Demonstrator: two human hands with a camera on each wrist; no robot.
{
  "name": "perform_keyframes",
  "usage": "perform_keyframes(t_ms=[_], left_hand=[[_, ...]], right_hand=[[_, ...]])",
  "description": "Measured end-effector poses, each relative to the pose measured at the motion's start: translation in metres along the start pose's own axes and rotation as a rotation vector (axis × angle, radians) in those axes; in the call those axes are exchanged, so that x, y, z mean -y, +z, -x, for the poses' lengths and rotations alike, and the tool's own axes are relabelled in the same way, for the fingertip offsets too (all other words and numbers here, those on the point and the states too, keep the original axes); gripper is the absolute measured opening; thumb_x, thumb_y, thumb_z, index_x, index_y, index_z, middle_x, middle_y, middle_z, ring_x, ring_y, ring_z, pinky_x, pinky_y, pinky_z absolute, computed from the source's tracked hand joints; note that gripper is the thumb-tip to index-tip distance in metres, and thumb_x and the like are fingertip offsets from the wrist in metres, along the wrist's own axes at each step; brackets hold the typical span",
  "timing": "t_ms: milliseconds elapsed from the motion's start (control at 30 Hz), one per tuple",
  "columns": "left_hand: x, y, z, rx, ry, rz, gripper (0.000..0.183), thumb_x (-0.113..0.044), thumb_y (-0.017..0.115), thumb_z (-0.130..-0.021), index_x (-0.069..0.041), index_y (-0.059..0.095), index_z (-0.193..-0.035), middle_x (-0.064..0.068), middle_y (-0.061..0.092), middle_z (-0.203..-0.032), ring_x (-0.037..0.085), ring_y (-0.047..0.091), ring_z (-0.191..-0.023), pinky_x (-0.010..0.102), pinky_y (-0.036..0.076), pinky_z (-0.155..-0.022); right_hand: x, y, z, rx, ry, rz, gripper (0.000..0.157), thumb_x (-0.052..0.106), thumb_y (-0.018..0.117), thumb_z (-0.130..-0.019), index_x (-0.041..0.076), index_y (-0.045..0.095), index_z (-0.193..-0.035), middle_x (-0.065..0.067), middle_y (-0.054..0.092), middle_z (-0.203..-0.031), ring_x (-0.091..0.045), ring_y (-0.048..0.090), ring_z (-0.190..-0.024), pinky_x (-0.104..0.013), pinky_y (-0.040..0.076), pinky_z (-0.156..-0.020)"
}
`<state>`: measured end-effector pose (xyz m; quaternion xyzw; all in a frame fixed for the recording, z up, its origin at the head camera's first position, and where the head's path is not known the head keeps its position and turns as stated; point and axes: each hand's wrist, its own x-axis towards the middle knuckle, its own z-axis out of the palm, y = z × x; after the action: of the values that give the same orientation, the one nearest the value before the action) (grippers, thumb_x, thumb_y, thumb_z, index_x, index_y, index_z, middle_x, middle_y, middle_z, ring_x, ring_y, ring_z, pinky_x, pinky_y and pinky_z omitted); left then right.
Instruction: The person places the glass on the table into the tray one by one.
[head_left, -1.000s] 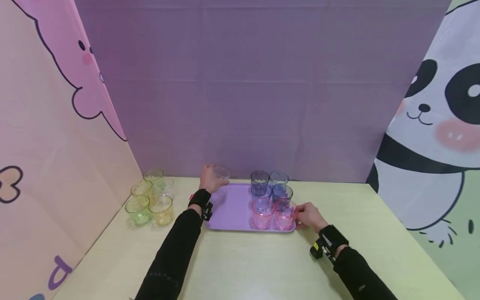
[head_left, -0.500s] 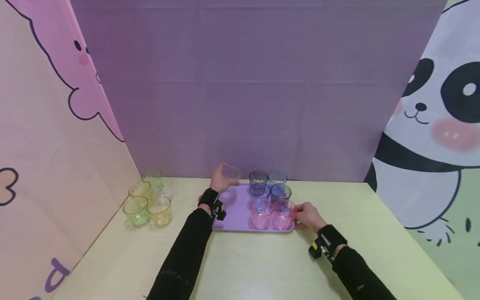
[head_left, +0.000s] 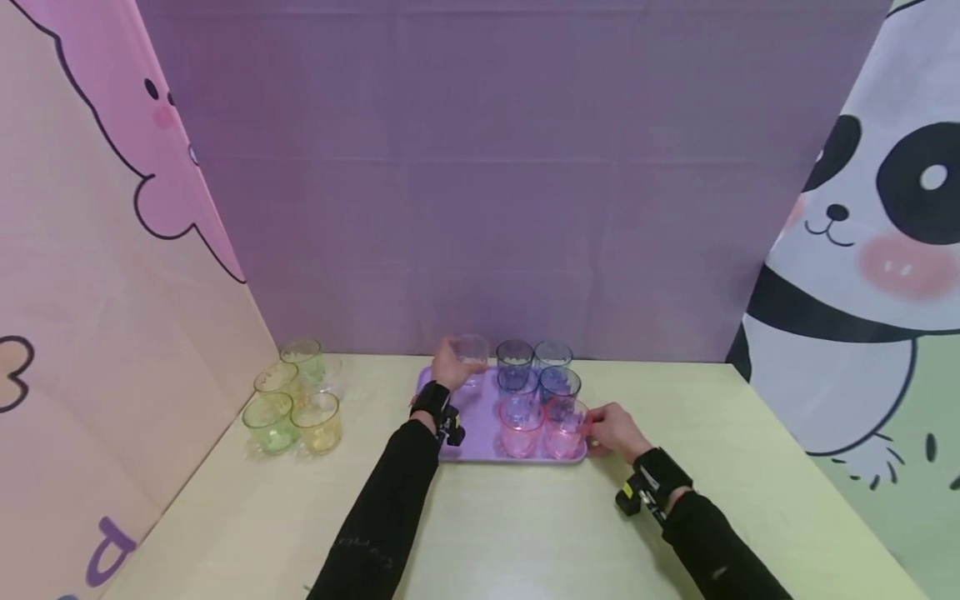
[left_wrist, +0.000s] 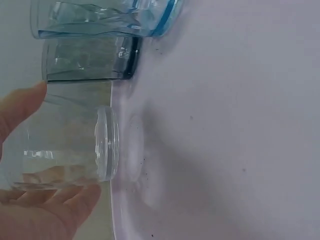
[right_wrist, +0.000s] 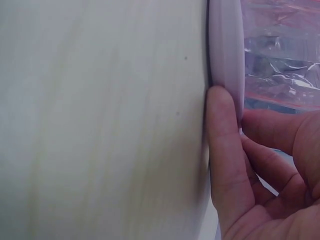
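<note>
Your left hand (head_left: 448, 367) is gripping a clear glass (head_left: 472, 353), its fingers (left_wrist: 75, 207) and thumb curled round the glass's wall; the glass is standing upright at the far left of the purple tray (head_left: 480, 417), its base down at or just above the tray floor, just beside a blue glass (head_left: 514, 357). Your right hand (head_left: 613, 429) is holding the tray's near right rim, its fingers (right_wrist: 225, 165) lying against the rim with the thumb on the tray's inner side by a pink glass (head_left: 567, 427); the hand is half closed on the rim. Four blue glasses and two pink ones are standing on the tray's right half; green and yellow glasses (head_left: 294, 398) are grouped on the counter (head_left: 525, 525) well to the left. No readable writing is showing on any glass or on the tray.
</note>
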<state>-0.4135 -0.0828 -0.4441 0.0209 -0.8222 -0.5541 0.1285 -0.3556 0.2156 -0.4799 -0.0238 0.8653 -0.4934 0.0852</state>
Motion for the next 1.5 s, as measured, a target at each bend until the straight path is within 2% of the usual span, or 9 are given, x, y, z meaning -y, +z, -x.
perform_keyframes(t_ms=[167,300,500,733,1000,1233,1367,1500], left_hand=[[0.0017,0.0024,0.0004,0.017,0.046,-0.052,0.073,-0.009,0.081,-0.064,0.002,0.043,-0.125,0.022,0.050,-0.125,0.038,0.046,-0.115,0.044,0.037,-0.097],[0.0032,0.0046,0.0004,0.037,0.050,-0.057,0.074,-0.008,0.080,-0.064,0.002,0.041,-0.126,0.023,0.050,-0.126,0.038,0.046,-0.115,0.044,0.038,-0.097],[0.0058,0.0061,0.0046,0.052,0.018,-0.081,0.073,-0.009,0.079,-0.067,0.002,0.039,-0.127,0.024,0.049,-0.126,0.038,0.046,-0.115,0.044,0.038,-0.097],[0.0063,0.0081,0.0030,0.073,-0.014,-0.114,0.075,-0.014,0.076,-0.073,0.001,0.033,-0.132,0.023,0.045,-0.131,0.038,0.043,-0.119,0.045,0.037,-0.097],[0.0082,0.0095,0.0027,0.092,-0.036,-0.145,0.082,-0.018,0.074,-0.075,-0.001,0.026,-0.139,0.024,0.042,-0.133,0.038,0.041,-0.121,0.045,0.036,-0.099],[0.0091,0.0095,0.0030,0.097,-0.022,-0.180,0.084,-0.021,0.073,-0.077,0.000,0.022,-0.141,0.026,0.037,-0.137,0.039,0.037,-0.124,0.045,0.032,-0.102],[0.0085,0.0093,0.0044,0.115,-0.020,-0.168,0.086,-0.021,0.071,-0.078,0.001,0.018,-0.142,0.025,0.031,-0.141,0.038,0.033,-0.127,0.044,0.029,-0.105],[0.0083,0.0088,0.0062,0.119,-0.005,-0.173,0.085,-0.020,0.071,-0.078,0.002,0.019,-0.141,0.025,0.032,-0.140,0.039,0.034,-0.126,0.044,0.030,-0.104]], right_hand=[[-0.0002,-0.0012,-0.0014,-0.001,0.002,-0.001,0.012,-0.007,0.054,-0.078,-0.003,0.065,-0.077,-0.012,0.062,-0.076,-0.021,0.061,-0.066,-0.034,0.055,-0.057],[-0.0006,-0.0023,-0.0035,0.000,0.000,-0.006,0.013,-0.008,0.053,-0.078,-0.003,0.064,-0.076,-0.012,0.061,-0.076,-0.021,0.060,-0.066,-0.034,0.055,-0.057],[-0.0003,-0.0009,-0.0022,0.009,0.003,-0.010,0.011,-0.007,0.054,-0.078,-0.003,0.064,-0.076,-0.013,0.061,-0.076,-0.021,0.061,-0.066,-0.034,0.055,-0.057],[0.0006,-0.0012,-0.0022,-0.002,0.021,-0.006,0.011,-0.006,0.054,-0.079,-0.004,0.065,-0.081,-0.013,0.060,-0.080,-0.021,0.060,-0.068,-0.034,0.055,-0.058],[-0.0008,0.0008,-0.0021,-0.006,0.014,-0.001,0.010,-0.006,0.056,-0.077,-0.003,0.066,-0.079,-0.011,0.061,-0.076,-0.020,0.061,-0.066,-0.034,0.055,-0.057],[0.0018,0.0017,0.0001,-0.008,0.000,-0.021,0.012,-0.008,0.052,-0.078,-0.005,0.064,-0.080,-0.010,0.062,-0.072,-0.019,0.062,-0.063,-0.034,0.055,-0.056],[0.0018,0.0019,0.0002,-0.007,-0.007,-0.022,0.013,-0.008,0.051,-0.077,-0.004,0.063,-0.078,-0.009,0.062,-0.071,-0.019,0.062,-0.063,-0.034,0.055,-0.056],[0.0004,0.0021,-0.0005,-0.008,0.003,-0.024,0.011,-0.007,0.053,-0.077,-0.004,0.064,-0.078,-0.010,0.062,-0.072,-0.019,0.062,-0.063,-0.034,0.055,-0.056]])
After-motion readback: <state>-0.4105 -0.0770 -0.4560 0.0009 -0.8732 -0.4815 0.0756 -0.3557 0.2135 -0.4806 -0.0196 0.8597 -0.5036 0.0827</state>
